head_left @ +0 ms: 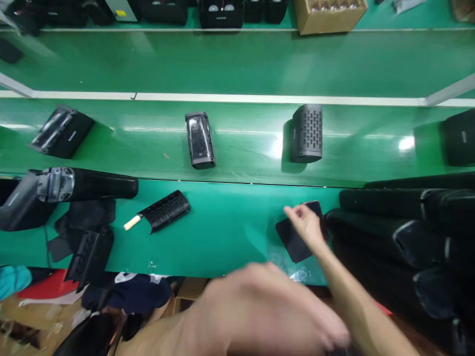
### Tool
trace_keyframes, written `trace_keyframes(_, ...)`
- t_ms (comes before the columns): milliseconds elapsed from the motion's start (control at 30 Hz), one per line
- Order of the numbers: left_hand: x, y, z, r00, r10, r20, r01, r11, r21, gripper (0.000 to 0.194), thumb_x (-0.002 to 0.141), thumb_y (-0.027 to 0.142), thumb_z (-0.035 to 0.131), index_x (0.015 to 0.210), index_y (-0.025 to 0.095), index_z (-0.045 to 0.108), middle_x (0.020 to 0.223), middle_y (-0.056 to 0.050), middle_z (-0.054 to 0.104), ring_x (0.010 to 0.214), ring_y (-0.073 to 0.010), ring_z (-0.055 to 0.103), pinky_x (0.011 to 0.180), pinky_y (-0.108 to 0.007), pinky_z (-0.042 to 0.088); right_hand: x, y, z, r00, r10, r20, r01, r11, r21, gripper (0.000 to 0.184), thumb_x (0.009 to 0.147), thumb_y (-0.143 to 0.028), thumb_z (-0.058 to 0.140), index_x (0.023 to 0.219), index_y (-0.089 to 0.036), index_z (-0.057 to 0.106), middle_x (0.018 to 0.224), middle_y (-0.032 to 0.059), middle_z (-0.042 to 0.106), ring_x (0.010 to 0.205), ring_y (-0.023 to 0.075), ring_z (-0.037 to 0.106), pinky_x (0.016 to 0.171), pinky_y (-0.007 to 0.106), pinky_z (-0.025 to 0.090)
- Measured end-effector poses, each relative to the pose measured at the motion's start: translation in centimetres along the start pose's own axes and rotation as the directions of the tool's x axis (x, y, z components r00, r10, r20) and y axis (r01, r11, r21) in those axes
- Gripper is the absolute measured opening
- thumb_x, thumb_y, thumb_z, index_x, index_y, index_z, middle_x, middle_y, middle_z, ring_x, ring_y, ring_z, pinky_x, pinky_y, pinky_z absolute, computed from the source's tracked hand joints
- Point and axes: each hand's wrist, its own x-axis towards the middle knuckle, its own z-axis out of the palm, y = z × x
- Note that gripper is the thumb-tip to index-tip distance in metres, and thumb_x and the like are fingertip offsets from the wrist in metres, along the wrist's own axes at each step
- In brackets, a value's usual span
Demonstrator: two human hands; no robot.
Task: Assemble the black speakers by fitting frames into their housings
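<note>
My right hand [306, 225] reaches out over the near green bench, its fingers closed on a flat black sheet-like piece [293, 244] that lies near the bench's front edge. A small dark rounded object [313, 206] lies just behind the hand. My left hand [267, 309] hovers low in the foreground, close to the camera and smeared by motion, so its fingers do not show clearly. Nothing can be made out in it.
Several black speakers ride the green belt [245, 163]: one lying flat [200, 141], one upright with a grille [306, 133], others at far left [61, 131] and far right [460, 136]. A curved black grille [165, 210], a black handheld tool [74, 185] and stacked black parts [408, 222] crowd the bench.
</note>
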Motion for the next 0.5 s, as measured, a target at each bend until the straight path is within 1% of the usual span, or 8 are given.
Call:
trace_keyframes(33, 1.8, -1.6, -0.3, 0.999, 0.024, 0.024, -0.024, 1.000, -0.005, 0.025, 0.094, 0.049, 0.067, 0.117, 0.040, 0.074, 0.089, -0.004, 0.075, 0.083, -0.0283, 0.070, 0.080, -0.050, 0.060, -2.2, 1.3, 1.0, 1.000, 0.021, 0.006, -0.021, 0.999, -0.032, 0.046, 0.075, -0.067, 0.076, 0.073, -0.023, 0.063, 0.063, 0.0023, 0.065, 0.061, 0.0213, 0.058, 0.066, 0.035, 0.046)
trace_keyframes(100, 5.7, -6.3, -1.1, 0.998, 0.025, -0.065, -0.023, 1.000, 0.019, 0.032, 0.097, 0.045, 0.063, 0.124, 0.030, 0.067, 0.105, -0.006, 0.074, 0.091, -0.0254, 0.070, 0.079, -0.043, 0.059, -5.3, 3.5, 2.6, 0.999, 0.039, -0.008, -0.040, 0.997, -0.064, 0.044, 0.077, -0.068, 0.069, 0.073, -0.024, 0.063, 0.061, 0.0031, 0.065, 0.058, 0.0239, 0.058, 0.064, 0.037, 0.044)
trace_keyframes(167, 9.0, -11.9, -1.8, 0.978, -0.134, -0.159, 0.162, 0.970, 0.182, 0.029, 0.094, 0.044, 0.062, 0.111, 0.021, 0.066, 0.107, -0.010, 0.073, 0.090, -0.0246, 0.068, 0.075, -0.039, 0.057, -6.5, 4.9, 3.6, 0.999, 0.027, -0.030, -0.029, 0.998, -0.060, 0.043, 0.083, -0.066, 0.060, 0.076, -0.024, 0.064, 0.064, 0.0053, 0.067, 0.062, 0.0262, 0.060, 0.066, 0.038, 0.044)
trace_keyframes(200, 10.2, -14.7, -2.0, 0.961, -0.219, -0.168, 0.261, 0.922, 0.286, 0.028, 0.093, 0.043, 0.060, 0.107, 0.019, 0.066, 0.104, -0.012, 0.072, 0.090, -0.0255, 0.068, 0.075, -0.040, 0.056, -6.6, 5.4, 3.7, 0.999, 0.015, -0.036, -0.017, 0.999, -0.049, 0.043, 0.085, -0.064, 0.056, 0.078, -0.023, 0.065, 0.066, 0.0062, 0.068, 0.063, 0.0268, 0.061, 0.068, 0.038, 0.044)
trace_keyframes(233, 11.2, -17.2, -2.0, 0.946, -0.280, -0.163, 0.322, 0.868, 0.378, 0.028, 0.093, 0.042, 0.059, 0.105, 0.018, 0.067, 0.101, -0.013, 0.072, 0.090, -0.0265, 0.068, 0.078, -0.042, 0.056, -6.7, 5.7, 3.7, 0.999, 0.002, -0.039, -0.004, 0.999, -0.034, 0.043, 0.087, -0.063, 0.054, 0.080, -0.023, 0.067, 0.068, 0.0068, 0.069, 0.065, 0.0271, 0.062, 0.069, 0.038, 0.045)
trace_keyframes(300, 12.2, -21.0, -1.3, 0.936, -0.319, -0.151, 0.352, 0.820, 0.451, 0.027, 0.090, 0.041, 0.064, 0.104, 0.018, 0.069, 0.103, -0.014, 0.073, 0.095, -0.0298, 0.069, 0.084, -0.044, 0.055, -6.7, 5.9, 3.5, 0.999, -0.020, -0.038, 0.020, 1.000, 0.005, 0.044, 0.089, -0.062, 0.053, 0.084, -0.021, 0.070, 0.072, 0.0074, 0.071, 0.067, 0.0270, 0.063, 0.071, 0.038, 0.046)
trace_keyframes(400, 12.9, -24.1, 0.7, 0.901, -0.416, -0.126, 0.411, 0.721, 0.558, 0.036, 0.090, 0.047, 0.066, 0.112, 0.019, 0.070, 0.101, -0.013, 0.077, 0.084, -0.0263, 0.073, 0.076, -0.038, 0.057, -7.1, 5.9, 3.3, 0.998, -0.055, -0.037, 0.057, 0.995, 0.078, 0.044, 0.090, -0.061, 0.056, 0.087, -0.021, 0.072, 0.081, 0.0079, 0.073, 0.072, 0.0263, 0.064, 0.074, 0.037, 0.049)
trace_keyframes(500, 13.7, -25.3, 2.5, 0.844, -0.517, -0.142, 0.479, 0.607, 0.634, 0.036, 0.097, 0.044, 0.056, 0.112, 0.014, 0.071, 0.081, -0.011, 0.077, 0.061, -0.0204, 0.070, 0.061, -0.032, 0.055, -7.8, 5.7, 3.8, 0.996, -0.080, -0.046, 0.087, 0.983, 0.161, 0.042, 0.088, -0.062, 0.061, 0.083, -0.021, 0.071, 0.082, 0.0070, 0.072, 0.074, 0.0252, 0.063, 0.074, 0.037, 0.050)
